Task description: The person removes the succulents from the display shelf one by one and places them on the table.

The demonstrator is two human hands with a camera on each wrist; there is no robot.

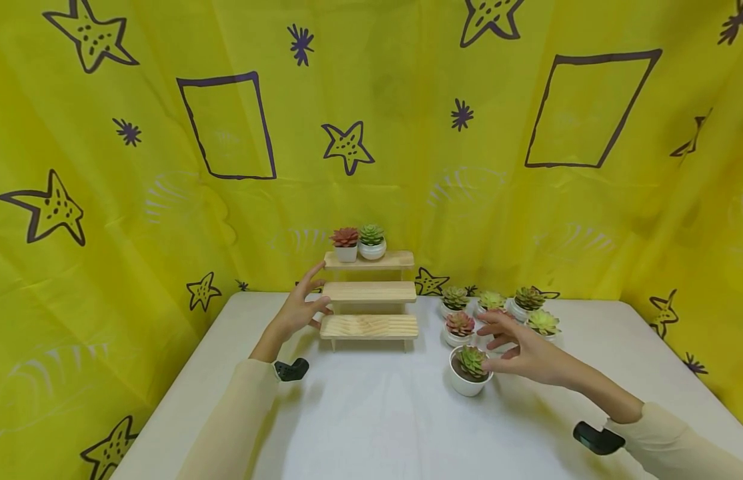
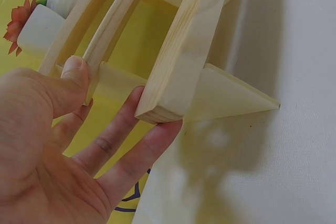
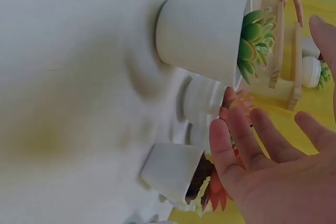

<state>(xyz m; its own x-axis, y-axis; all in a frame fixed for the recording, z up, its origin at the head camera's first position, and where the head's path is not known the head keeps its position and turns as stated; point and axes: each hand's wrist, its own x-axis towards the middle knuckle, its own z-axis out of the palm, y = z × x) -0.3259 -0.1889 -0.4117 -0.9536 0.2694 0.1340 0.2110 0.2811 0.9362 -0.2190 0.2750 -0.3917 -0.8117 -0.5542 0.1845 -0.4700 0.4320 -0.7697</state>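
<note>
A pale wooden three-step stand (image 1: 369, 327) carries a red succulent in a square white pot (image 1: 346, 254) and a green succulent in a round white pot (image 1: 372, 251) on its top step. Spread along the left end of the stand is my left hand (image 1: 296, 310), its fingertips touching the ends of the steps. In the left wrist view the thumb (image 2: 73, 80) lies by an upper step. My right hand (image 1: 521, 350) hovers with parted fingers beside a green succulent in a tapered white pot (image 1: 467, 385). The right wrist view shows nothing in its palm.
Behind the tapered pot stands a pink succulent (image 1: 459, 325). Several more potted succulents, including a dark green one (image 1: 529, 298) and a lime green one (image 1: 543, 323), cluster at the back right. A yellow patterned curtain (image 1: 401, 200) hangs behind the white table (image 1: 371, 413).
</note>
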